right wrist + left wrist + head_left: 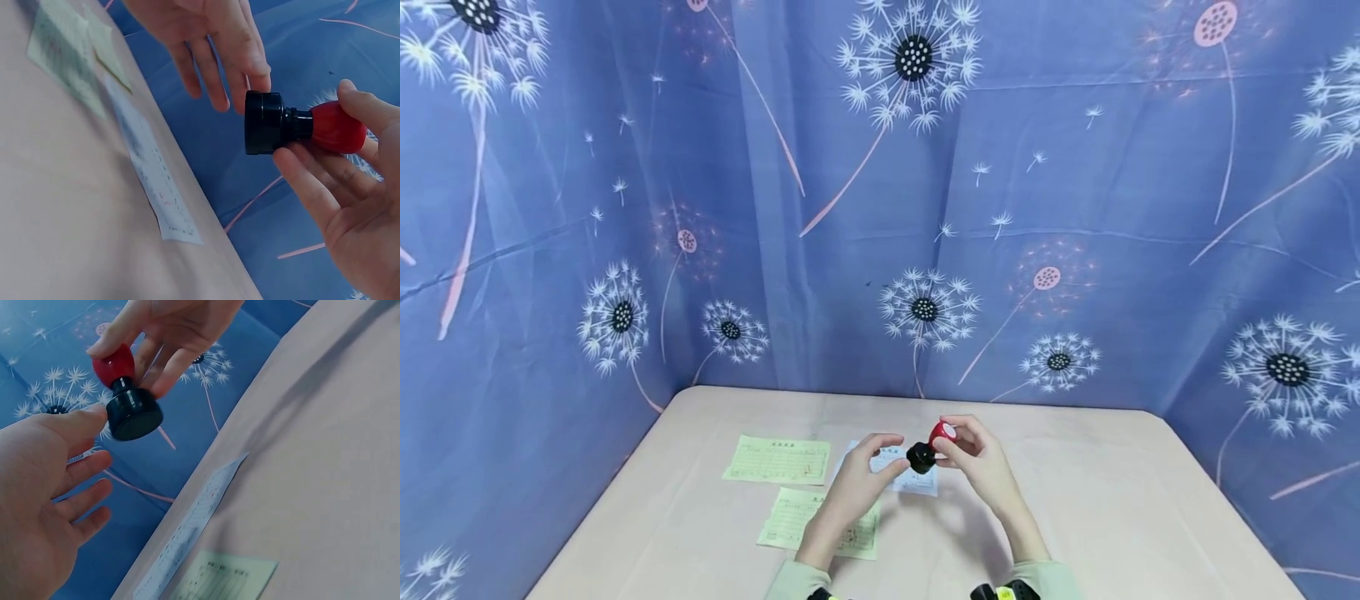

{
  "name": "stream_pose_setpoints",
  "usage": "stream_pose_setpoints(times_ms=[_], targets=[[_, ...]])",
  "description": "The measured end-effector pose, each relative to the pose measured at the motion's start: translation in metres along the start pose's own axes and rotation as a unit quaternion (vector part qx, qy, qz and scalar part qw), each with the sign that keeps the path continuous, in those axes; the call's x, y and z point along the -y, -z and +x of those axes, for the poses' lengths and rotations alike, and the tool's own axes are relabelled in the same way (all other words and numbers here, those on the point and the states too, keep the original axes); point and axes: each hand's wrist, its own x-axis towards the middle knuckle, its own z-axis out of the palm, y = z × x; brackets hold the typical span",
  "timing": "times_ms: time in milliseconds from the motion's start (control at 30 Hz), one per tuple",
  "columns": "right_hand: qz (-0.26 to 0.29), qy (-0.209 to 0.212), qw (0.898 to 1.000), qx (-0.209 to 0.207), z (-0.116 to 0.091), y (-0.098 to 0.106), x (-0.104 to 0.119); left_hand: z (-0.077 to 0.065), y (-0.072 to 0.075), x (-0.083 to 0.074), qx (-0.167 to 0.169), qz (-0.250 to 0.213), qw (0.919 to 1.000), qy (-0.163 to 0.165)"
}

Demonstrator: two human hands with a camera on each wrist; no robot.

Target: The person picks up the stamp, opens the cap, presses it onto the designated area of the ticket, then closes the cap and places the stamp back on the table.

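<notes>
A hand stamp with a red knob handle and a round black base [921, 457] is held above the table. My right hand [988, 467] grips it by the red handle [337, 128], with fingers along the side toward the base. Close to the black end is my left hand [856, 482], its thumb at the edge of the base and its other fingers loosely extended. In the left wrist view the stamp [132, 412] is tilted, black end lower. Beneath it lies a bluish-white printed slip [917, 482], partly hidden by the hands.
Two green printed slips lie to the left, one farther back [777, 460] and one nearer [782, 525], partly covered by the left forearm. The table [1112, 500] has a pale cover. A blue dandelion-print curtain [820, 292] closes off the back and sides.
</notes>
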Motion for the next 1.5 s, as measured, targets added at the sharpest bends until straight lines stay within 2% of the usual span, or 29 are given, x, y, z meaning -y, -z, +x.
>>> stream_pose_setpoints(times_ms=[333,733,900,1033,1500], targets=[[-0.020,-0.004,1.000,-0.010,-0.006,0.007,-0.004,-0.003,0.010,0.007,0.010,0.003,0.9999,-0.005],[-0.024,-0.016,1.000,0.000,-0.015,0.007,-0.011,-0.010,0.018,0.015,0.012,0.005,0.9998,0.017],[-0.037,-0.017,0.999,-0.020,-0.022,0.011,-0.013,-0.012,0.028,0.020,-0.006,0.011,0.9995,0.030],[-0.041,-0.033,0.998,-0.030,-0.027,0.015,-0.015,-0.011,0.032,0.022,-0.011,0.012,0.9993,0.032],[-0.071,-0.056,0.995,-0.039,-0.028,0.029,-0.019,-0.009,0.031,0.025,0.008,0.039,0.9990,0.022]])
